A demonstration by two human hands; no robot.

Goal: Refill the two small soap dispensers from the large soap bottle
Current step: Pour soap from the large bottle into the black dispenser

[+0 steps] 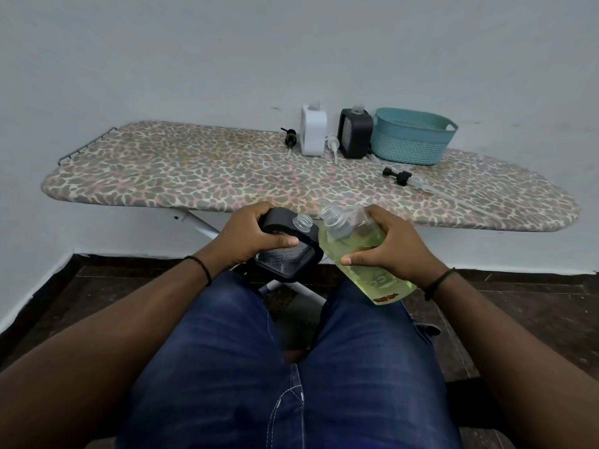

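Overhead, the left hand [251, 236] grips a square black dispenser with a clear threaded neck [287, 246]; the right hand [384, 246] holds a tilted clear bottle of yellow-green soap [359, 251], necks nearly touching, before a leopard-print ironing board [181, 176].

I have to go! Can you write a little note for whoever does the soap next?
Left hand grips a black dispenser, neck open.
Right hand grips the large soap bottle, uncapped, tilted with its mouth beside the dispenser's neck.
On the ironing board: a white dispenser and a second black dispenser, both open, with three pumps lying loose.
Done: pumps off.
Left: pour, then refit pumps.
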